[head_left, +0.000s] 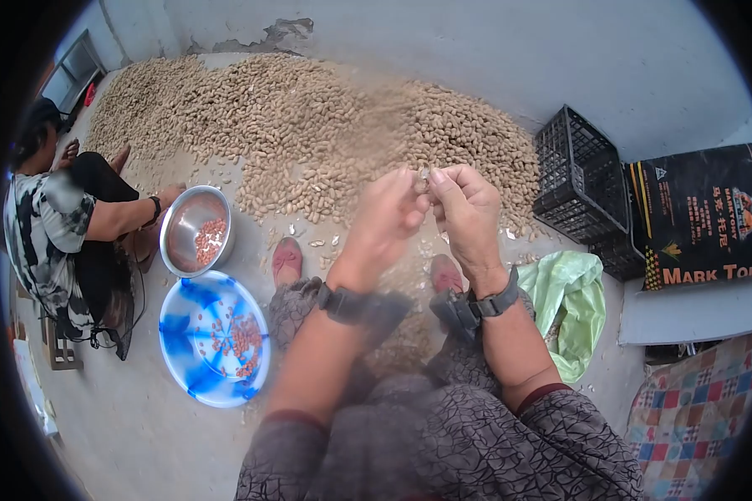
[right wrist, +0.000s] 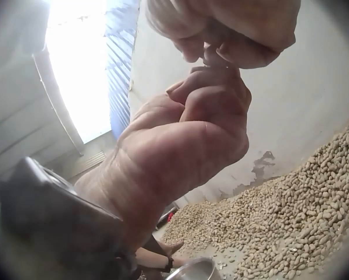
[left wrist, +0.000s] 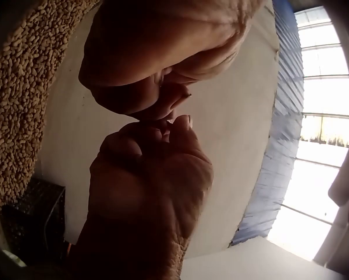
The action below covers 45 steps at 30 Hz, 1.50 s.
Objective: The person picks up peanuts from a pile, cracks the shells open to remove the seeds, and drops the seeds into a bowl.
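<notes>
My left hand (head_left: 384, 221), blurred in the head view, meets my right hand (head_left: 470, 209) in front of the heap. Between the fingertips is a small pale peanut shell (head_left: 424, 175), pinched by the right thumb and index finger. The left fingers are curled in and pinch it from the other side. Most of the shell is hidden by the fingers, in the wrist views too. Behind the hands spreads a big heap of unshelled peanuts (head_left: 292, 100). Reddish shelled peanuts (head_left: 244, 344) lie in a blue and white basin (head_left: 175, 338) to the left.
A steel bowl (head_left: 173, 242) with shelled peanuts stands behind the basin. Another person (head_left: 67, 217) sits at the left, one hand by that bowl. On the right are a black crate (head_left: 576, 175), a dark printed sack (head_left: 702, 217) and a pale green bag (head_left: 581, 317).
</notes>
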Motion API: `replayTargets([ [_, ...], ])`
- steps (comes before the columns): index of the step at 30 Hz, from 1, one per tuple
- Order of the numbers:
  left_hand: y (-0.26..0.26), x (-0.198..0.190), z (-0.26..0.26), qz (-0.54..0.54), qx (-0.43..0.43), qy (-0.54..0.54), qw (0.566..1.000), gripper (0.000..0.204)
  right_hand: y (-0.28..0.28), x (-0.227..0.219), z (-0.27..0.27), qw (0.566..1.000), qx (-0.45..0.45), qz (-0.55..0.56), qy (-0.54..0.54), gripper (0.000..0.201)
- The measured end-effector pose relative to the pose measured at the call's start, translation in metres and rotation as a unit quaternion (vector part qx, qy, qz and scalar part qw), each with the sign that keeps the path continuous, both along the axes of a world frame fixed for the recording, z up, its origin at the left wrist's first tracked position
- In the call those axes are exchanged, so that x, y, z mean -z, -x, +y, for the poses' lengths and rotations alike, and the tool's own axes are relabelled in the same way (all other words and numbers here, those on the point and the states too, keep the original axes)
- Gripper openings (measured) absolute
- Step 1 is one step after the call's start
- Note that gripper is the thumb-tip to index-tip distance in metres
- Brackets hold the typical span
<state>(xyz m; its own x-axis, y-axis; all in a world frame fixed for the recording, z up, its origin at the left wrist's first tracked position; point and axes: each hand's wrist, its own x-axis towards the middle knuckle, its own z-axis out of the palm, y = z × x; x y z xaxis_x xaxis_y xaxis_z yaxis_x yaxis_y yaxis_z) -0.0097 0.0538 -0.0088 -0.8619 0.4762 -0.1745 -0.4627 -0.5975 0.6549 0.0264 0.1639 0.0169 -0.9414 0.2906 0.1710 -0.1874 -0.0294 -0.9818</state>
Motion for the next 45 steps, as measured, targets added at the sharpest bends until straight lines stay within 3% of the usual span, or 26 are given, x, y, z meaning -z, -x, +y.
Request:
replayTargets([
  [1,0.000,0.000,0.001,0.001,0.003,-0.001,1.000,0.021,0.002,0.003,0.002,1.000,0.004,-0.001,0.004,0.012],
  [3,0.000,0.001,0.001,0.118,-0.009,0.074,0.990,0.019,0.002,0.008,0.005,1.000,0.010,-0.001,0.008,0.011],
  [9,-0.006,-0.002,0.004,0.178,-0.042,0.117,0.976,0.018,0.002,0.008,0.010,0.996,0.007,-0.052,0.074,0.013],
  [11,-0.003,0.005,0.005,0.153,-0.047,0.085,0.983,0.016,0.001,0.009,0.011,0.992,-0.047,-0.058,0.099,0.010],
  [18,-0.002,0.009,0.004,0.094,-0.099,0.051,0.989,0.017,0.000,0.002,0.006,0.988,-0.060,-0.071,0.120,0.011],
  [24,-0.005,0.004,0.008,0.169,-0.145,0.137,0.965,0.019,0.001,0.004,0.002,0.992,-0.065,-0.068,0.088,0.018],
  [30,-0.006,0.011,0.017,0.214,-0.156,0.147,0.953,0.018,0.001,0.004,0.003,0.994,-0.050,-0.074,0.056,0.018],
  [33,-0.006,0.008,0.016,0.188,-0.137,0.114,0.966,0.017,-0.001,0.002,-0.004,0.993,-0.024,-0.062,0.093,0.020],
  [35,-0.006,0.009,0.015,0.182,-0.141,0.116,0.966,0.017,0.001,0.009,-0.005,0.999,0.022,-0.032,0.009,0.019],
  [39,-0.005,0.018,0.018,0.138,-0.155,0.075,0.975,0.016,0.006,0.022,-0.012,0.997,0.057,0.011,-0.056,0.016],
  [41,-0.003,0.025,0.020,0.151,-0.177,0.083,0.969,0.016,0.010,0.029,-0.012,0.982,0.095,0.073,-0.148,0.014],
  [45,0.005,0.037,0.024,0.162,-0.231,0.094,0.955,0.017,0.006,0.033,-0.018,0.960,0.113,0.132,-0.219,0.012],
])
